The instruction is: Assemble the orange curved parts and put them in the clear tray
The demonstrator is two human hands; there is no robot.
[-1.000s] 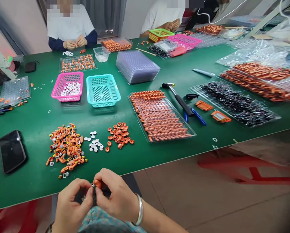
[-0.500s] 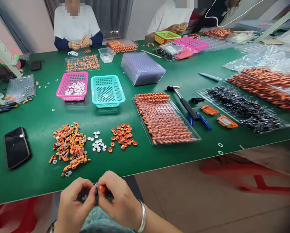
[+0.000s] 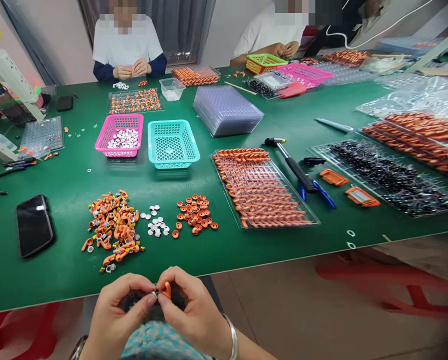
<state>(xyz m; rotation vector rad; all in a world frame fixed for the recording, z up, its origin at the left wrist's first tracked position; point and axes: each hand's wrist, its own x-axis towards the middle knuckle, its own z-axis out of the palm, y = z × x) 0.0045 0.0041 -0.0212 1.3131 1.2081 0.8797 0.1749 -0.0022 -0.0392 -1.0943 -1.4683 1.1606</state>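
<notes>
A small orange part [image 3: 166, 290] sits pinched between the fingertips of both hands, just below the near edge of the green table [image 3: 246, 245], over the person's lap. The right hand [image 3: 193, 310] closes thumb and forefinger on it; the left hand [image 3: 114, 315] presses a tiny silvery piece [image 3: 155, 294] against its end. On the table just beyond lie a heap of orange parts [image 3: 113, 227], a scatter of white discs [image 3: 156, 225] and a cluster of orange rings [image 3: 195, 214]. A black phone [image 3: 34, 225] lies left of the heap.
</notes>
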